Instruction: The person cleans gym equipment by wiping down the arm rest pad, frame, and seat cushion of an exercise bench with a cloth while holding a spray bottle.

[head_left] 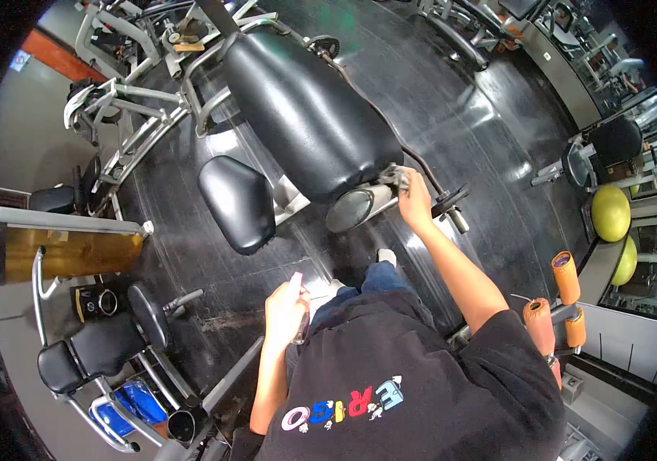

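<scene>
My right hand (414, 201) is closed on a crumpled grey cloth (396, 177). It presses the cloth near the lower end of a long black padded bench (305, 107), just above the round end cap (350, 210) of its frame. My left hand (285, 313) is held in front of my body, wrapped round what looks like a spray bottle (296, 281). A pale pink top sticks up from the fist, and most of the bottle is hidden by the fingers. A smaller black seat pad (236, 203) stands left of the bench.
A curved bar (419, 160) runs along the bench's right side, ending near a weight-plate holder (451, 201). At left stand a machine with black pads (106, 346) and a yellowish panel (75, 253). Orange foam rollers (565, 278) and yellow exercise balls (610, 213) are at right.
</scene>
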{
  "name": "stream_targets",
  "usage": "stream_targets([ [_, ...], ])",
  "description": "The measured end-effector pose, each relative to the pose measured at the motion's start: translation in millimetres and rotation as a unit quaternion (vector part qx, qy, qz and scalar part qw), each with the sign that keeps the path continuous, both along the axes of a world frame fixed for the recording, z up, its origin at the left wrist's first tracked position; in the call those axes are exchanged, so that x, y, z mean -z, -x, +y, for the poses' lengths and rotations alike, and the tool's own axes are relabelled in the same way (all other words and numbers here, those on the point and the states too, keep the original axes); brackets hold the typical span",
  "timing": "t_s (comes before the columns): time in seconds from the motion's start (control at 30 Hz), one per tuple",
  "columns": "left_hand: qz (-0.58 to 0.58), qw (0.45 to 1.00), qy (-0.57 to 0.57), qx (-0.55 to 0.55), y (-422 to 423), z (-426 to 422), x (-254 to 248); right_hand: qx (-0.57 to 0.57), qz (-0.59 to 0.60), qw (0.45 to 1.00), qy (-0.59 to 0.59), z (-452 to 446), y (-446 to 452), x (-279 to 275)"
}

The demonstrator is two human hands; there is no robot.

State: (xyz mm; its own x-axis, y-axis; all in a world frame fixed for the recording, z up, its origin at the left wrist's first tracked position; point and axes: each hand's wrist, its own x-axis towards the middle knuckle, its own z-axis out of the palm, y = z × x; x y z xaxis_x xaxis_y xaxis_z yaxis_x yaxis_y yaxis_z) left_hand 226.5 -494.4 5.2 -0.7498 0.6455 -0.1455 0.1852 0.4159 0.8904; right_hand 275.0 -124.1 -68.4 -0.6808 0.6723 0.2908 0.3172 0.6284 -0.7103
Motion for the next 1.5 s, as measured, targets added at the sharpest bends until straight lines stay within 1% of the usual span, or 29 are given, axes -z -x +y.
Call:
stream_targets([
  [0.03,0.003,1.000,0.001,0.001,-1,5,0,0.085,-0.006,0.994,0.061,7,0,13],
  [0.07,0.027,1.000,0.005,0.006,-2,12,1,0.087,-0.003,0.994,0.064,3,0,7],
  [0.13,0.052,0.998,0.012,0.015,-2,25,-2,0.061,0.006,0.998,0.029,-27,2,-23],
  [0.2,0.004,1.000,0.002,0.004,0,42,-7,-0.038,0.073,0.997,-0.016,-49,-6,-35],
  [0.27,0.025,1.000,0.010,0.009,2,63,-17,-0.073,0.115,0.991,-0.001,-59,-18,-39],
  [0.33,0.046,0.999,0.016,0.015,6,88,-24,-0.087,0.125,0.988,0.000,-43,-25,3],
  [0.4,0.165,0.985,-0.041,0.029,10,111,-27,0.118,0.055,0.982,0.139,-29,-22,35],
  [0.47,0.131,0.990,-0.059,0.009,9,128,-26,0.150,0.022,0.971,0.184,-19,-24,38],
  [0.53,0.042,0.998,-0.032,-0.029,7,140,-29,0.018,0.039,0.990,0.137,-31,-27,9],
  [0.6,0.027,0.998,-0.036,-0.042,2,145,-23,-0.107,0.107,0.986,0.069,-46,-28,-25],
  [0.67,0.015,0.997,-0.042,-0.055,0,150,-20,-0.153,0.097,0.978,0.104,-37,-34,-27],
  [0.73,0.014,0.997,-0.012,-0.070,-1,149,-21,-0.144,0.087,0.986,0.016,-15,-39,25],
  [0.77,-0.015,0.996,0.016,-0.085,-3,154,-29,-0.048,0.108,0.922,0.368,-16,-32,89],
  [0.8,-0.013,0.996,0.023,-0.089,-4,152,-27,0.067,0.056,0.956,0.279,-2,-35,53],
  [0.83,0.025,0.997,0.021,-0.075,-6,148,-22,0.075,-0.030,0.959,0.274,16,-39,60],
  [0.87,0.063,0.996,0.018,-0.061,-5,151,-23,0.077,-0.021,0.962,0.262,25,-35,63],
  [0.9,0.065,0.996,0.021,-0.064,-5,153,-24,0.058,0.006,0.965,0.254,24,-32,64],
  [0.97,-0.065,0.987,0.023,-0.142,-10,162,-37,-0.011,0.050,0.973,0.226,15,-24,16],
  [1.0,-0.063,0.987,0.025,-0.145,-10,164,-37,-0.083,0.074,0.940,0.322,8,-20,-14],
  [1.03,-0.035,0.989,0.032,-0.139,-12,164,-36,-0.149,0.094,0.953,0.244,-1,-13,-21],
  [1.07,-0.005,0.990,0.038,-0.132,-13,164,-35,-0.230,0.105,0.945,0.207,0,-10,-49],
  [1.13,0.012,0.992,0.031,-0.123,-12,158,-27,-0.321,0.093,0.927,0.172,0,-7,-64],
  [1.2,0.029,0.993,0.025,-0.109,-9,153,-28,-0.283,0.148,0.938,0.134,9,-8,-32],
  [1.27,0.027,0.994,0.040,-0.094,-7,152,-33,-0.208,0.118,0.960,0.145,27,-18,11],
  [1.3,-0.027,0.986,0.103,-0.130,-5,164,-51,-0.116,0.074,0.971,0.195,33,-23,32],
  [1.33,-0.026,0.986,0.104,-0.130,-3,164,-53,-0.021,0.029,0.970,0.241,39,-27,55],
  [1.4,-0.038,0.989,0.096,-0.103,4,160,-57,0.111,0.027,0.943,0.313,52,-27,96],
  [1.43,-0.037,0.990,0.097,-0.099,6,161,-59,0.115,0.028,0.942,0.314,52,-26,93],
  [1.5,-0.061,0.986,0.128,-0.090,11,159,-63,0.161,0.059,0.885,0.433,47,-26,83],
])
